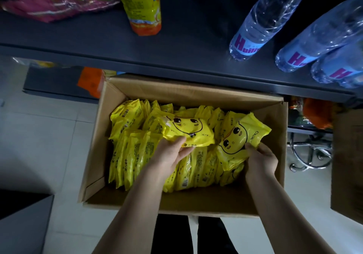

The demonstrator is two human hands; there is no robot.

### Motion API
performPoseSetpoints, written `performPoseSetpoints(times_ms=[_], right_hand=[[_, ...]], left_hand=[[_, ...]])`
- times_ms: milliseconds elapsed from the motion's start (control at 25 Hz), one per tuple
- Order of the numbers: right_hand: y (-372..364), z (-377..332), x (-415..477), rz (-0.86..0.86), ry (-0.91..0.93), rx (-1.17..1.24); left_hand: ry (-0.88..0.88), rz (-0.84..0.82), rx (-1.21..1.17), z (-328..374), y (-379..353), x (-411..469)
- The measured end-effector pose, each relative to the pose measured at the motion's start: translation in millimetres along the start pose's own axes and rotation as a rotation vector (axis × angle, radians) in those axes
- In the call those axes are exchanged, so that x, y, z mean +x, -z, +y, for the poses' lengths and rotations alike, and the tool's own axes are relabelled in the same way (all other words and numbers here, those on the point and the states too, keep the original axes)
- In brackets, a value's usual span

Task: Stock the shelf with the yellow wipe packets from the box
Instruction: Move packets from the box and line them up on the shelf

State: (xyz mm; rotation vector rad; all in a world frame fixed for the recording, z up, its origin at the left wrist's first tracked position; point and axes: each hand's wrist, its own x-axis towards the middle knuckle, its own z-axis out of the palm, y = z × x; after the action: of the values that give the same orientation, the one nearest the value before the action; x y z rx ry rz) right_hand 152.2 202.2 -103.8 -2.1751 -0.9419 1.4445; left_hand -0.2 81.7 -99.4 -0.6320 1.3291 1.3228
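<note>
Currently both hands are inside the open cardboard box (110, 128), each on one yellow wipe packet. Left hand (170, 151) is closed on the lower edge of a face-up packet (188, 130) near the box middle, fingers curled beneath, thumb on top. Right hand (261, 159) pinches the lower corner of a second, tilted packet (239, 137) at the box's right side. Remaining packets (135, 147) stand on edge in tight rows, filling most of the box.

Dark shelf (176, 57) sits just beyond the box's far wall. It carries a yellow-orange bottle (143, 8), three clear water bottles (261, 21) lying at right, and pink packaged goods (51, 4) at left. Bare shelf shows between the yellow-orange bottle and the water bottles.

Risks, judged:
- Film looks glossy; an edge or corner pinch may slip on the lift.
- Lifted packets may drag neighbouring ones up, given the tight packing.
- Placing near the lying water bottles could nudge them toward the shelf lip.
</note>
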Motion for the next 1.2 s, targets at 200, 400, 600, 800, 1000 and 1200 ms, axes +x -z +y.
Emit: performPoseSetpoints(times_ms=[200, 400, 600, 800, 1000, 1200], right_hand=[[-8, 6, -10, -0.046, 0.033, -0.036], [-10, 7, -13, -0.09, 0.082, -0.027], [-2, -7, -23, -0.116, 0.146, -0.051], [11, -42, -59, -0.234, 0.211, -0.042], [48, -109, -124, -0.334, 0.325, 0.037], [94, -166, -188, -0.422, 0.505, 0.067]], left_hand=[[0.145, 0.162, 0.237, 15, 50, -7], [0.099, 0.336, 0.004, 4, 57, 6], [-0.148, 0.401, 0.246, 11, 53, -4], [-0.32, 0.371, 0.38, 42, 40, -52], [-0.549, 0.303, 0.535, 80, 11, -144], [-0.858, 0.231, 0.695, 101, -2, -242]])
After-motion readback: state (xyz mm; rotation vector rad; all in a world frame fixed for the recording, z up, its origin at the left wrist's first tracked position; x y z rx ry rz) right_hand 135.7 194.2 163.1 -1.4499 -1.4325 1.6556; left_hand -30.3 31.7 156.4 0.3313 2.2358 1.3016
